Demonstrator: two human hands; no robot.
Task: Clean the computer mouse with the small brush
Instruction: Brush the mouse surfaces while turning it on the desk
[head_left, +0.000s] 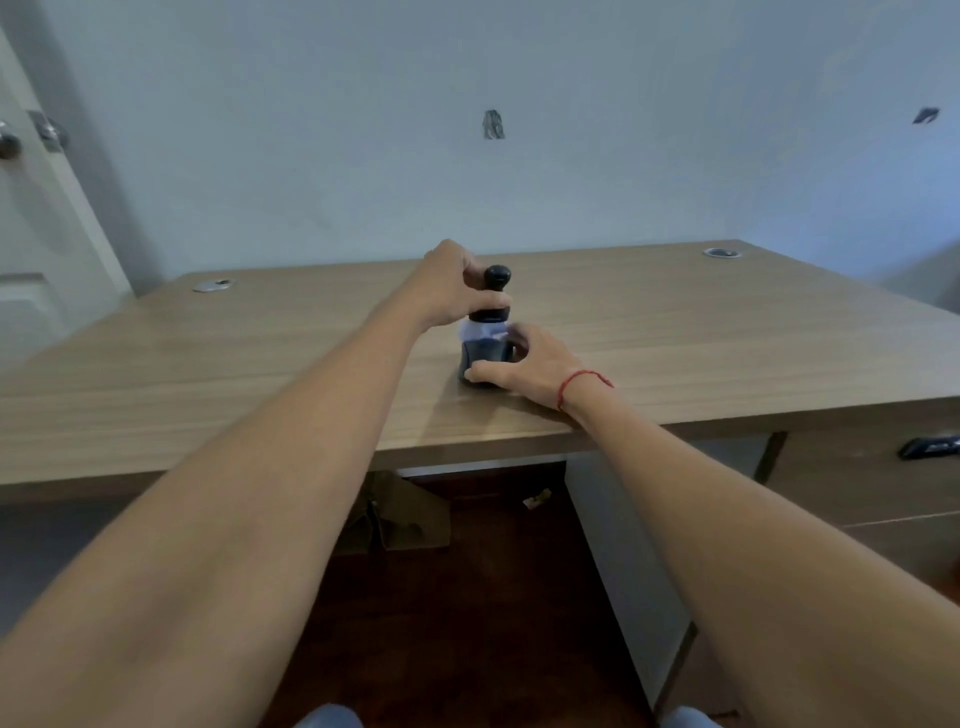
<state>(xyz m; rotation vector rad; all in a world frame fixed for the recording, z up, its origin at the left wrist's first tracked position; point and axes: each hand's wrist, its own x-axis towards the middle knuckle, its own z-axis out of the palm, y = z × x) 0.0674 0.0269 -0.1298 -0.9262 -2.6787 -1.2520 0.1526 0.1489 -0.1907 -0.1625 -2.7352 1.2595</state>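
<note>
Mid-scrub, I've got left hand (452, 291) gripping brush (491, 304), right hand (524, 364) steadying what looks like the mouse (483, 358) on bench (260, 353); next, sides.

We see a wide light-brown wood-grain counter (260, 364) set against a pale blue-grey wall (363, 130), with two round silver cable grommets (213, 285) sunk into its far edge, one at the left and one at the right. On the wall we pick out two dark smudged patches (493, 125), and at the far left a white door (31, 234) carries a silver metal knob (9, 143). Below the counter we make out a dark reddish-brown wooden floor (467, 623), a tan cardboard box (400, 514) lying underneath, and a wood-fronted drawer unit (857, 478) at the right with a black handle (930, 447).
</note>
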